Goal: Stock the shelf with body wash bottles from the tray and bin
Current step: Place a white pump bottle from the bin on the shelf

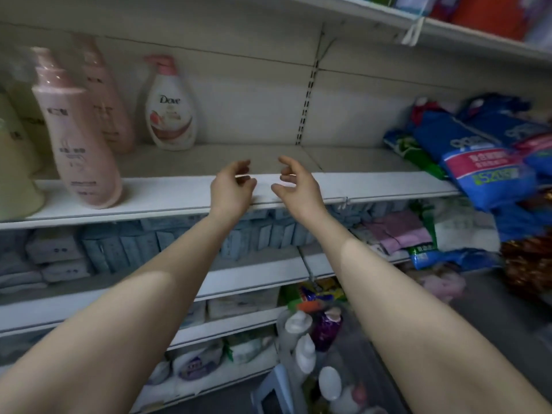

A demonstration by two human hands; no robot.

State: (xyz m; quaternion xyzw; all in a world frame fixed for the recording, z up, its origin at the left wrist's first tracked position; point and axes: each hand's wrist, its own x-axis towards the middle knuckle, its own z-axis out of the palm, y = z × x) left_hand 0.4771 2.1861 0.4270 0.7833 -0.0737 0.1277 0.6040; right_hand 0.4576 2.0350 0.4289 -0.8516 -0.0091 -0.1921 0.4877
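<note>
Both our left hand (231, 186) and right hand (298, 186) hover empty, fingers loosely curled, over the bare shelf (179, 195); next we likely reach down to the near bottles (301, 351).

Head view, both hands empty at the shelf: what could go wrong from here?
1. The front pink bottle stands right at the shelf edge and looks tilted; a brush might knock it off.
2. The blue packs overhang the edge at right and could slide.
3. Left hand and right hand hold nothing.
</note>
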